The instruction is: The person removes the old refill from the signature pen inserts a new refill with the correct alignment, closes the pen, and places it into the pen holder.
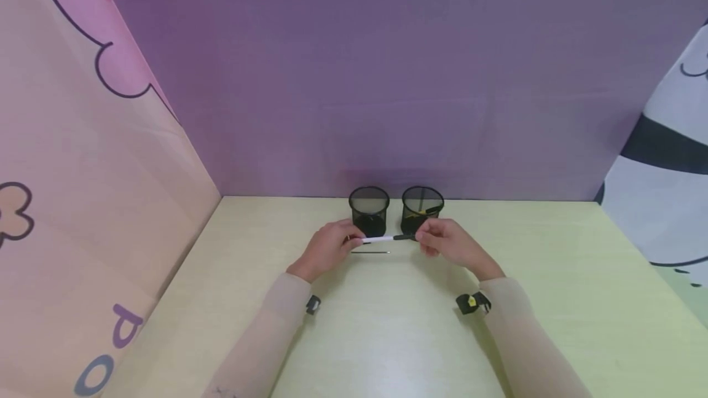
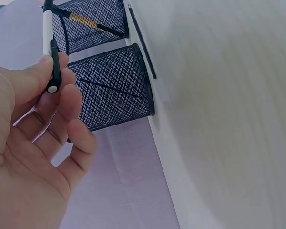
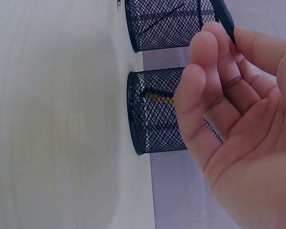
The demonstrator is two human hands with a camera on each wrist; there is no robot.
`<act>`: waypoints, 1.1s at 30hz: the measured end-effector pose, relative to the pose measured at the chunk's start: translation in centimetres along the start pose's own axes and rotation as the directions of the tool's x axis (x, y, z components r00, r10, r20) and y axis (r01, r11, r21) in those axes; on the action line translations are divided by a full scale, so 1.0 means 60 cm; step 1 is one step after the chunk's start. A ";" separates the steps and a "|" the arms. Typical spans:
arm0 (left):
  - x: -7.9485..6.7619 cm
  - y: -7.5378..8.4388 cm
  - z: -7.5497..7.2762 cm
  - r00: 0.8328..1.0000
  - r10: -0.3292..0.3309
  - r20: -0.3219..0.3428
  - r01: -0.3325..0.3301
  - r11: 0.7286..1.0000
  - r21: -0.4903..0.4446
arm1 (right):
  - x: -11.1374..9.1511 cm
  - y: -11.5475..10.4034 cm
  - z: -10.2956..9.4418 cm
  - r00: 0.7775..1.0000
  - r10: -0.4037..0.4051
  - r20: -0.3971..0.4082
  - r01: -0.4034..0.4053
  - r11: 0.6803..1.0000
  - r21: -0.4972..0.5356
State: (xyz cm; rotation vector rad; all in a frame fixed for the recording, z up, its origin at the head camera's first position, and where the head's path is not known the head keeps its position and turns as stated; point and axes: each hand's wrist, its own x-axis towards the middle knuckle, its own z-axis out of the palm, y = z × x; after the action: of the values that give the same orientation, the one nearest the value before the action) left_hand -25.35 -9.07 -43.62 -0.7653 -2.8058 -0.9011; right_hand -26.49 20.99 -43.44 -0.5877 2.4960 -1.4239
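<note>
A white-and-black pen (image 1: pixel 378 239) is stretched level between my two hands, in front of two black mesh cups. My left hand (image 1: pixel 332 244) pinches its white end, where a black clip (image 2: pixel 55 64) shows between thumb and fingertips. With thumb and forefinger, my right hand (image 1: pixel 448 241) grips the black end (image 3: pixel 222 16). Below the pen, on the table, lies a thin dark rod (image 1: pixel 370 252) with a silvery tip, shaped like a pen refill. The left mesh cup (image 1: pixel 369 207) stands just behind the left fingers, the right mesh cup (image 1: pixel 412 220) behind the right ones.
Inside the right cup leans a yellow-and-black stick-like item (image 2: pixel 83 20). The pale table (image 1: pixel 381 336) ends at a purple backdrop (image 1: pixel 387 78) close behind the cups. Printed cloth walls (image 1: pixel 83 201) flank the left and right sides.
</note>
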 end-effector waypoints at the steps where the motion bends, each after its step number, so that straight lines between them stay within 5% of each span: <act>1: 0.000 0.000 0.000 1.000 0.002 0.000 -0.002 1.000 -0.001 | 0.000 0.000 0.000 1.000 -0.001 0.001 0.001 1.000 -0.005; 18: -0.001 0.005 -0.001 1.000 0.027 -0.011 -0.027 1.000 0.010 | 0.005 0.004 0.012 0.999 0.046 0.007 -0.045 0.998 -0.042; 33: -0.003 -0.002 -0.003 1.000 0.009 -0.021 -0.009 1.000 0.028 | 0.004 0.001 0.004 1.000 -0.030 0.005 0.030 0.999 0.023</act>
State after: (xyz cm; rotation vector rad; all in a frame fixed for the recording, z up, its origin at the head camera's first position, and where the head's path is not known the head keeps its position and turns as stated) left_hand -25.27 -9.33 -43.58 -0.7593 -2.7878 -0.8621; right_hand -26.64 20.71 -43.59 -0.6262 2.4731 -1.4575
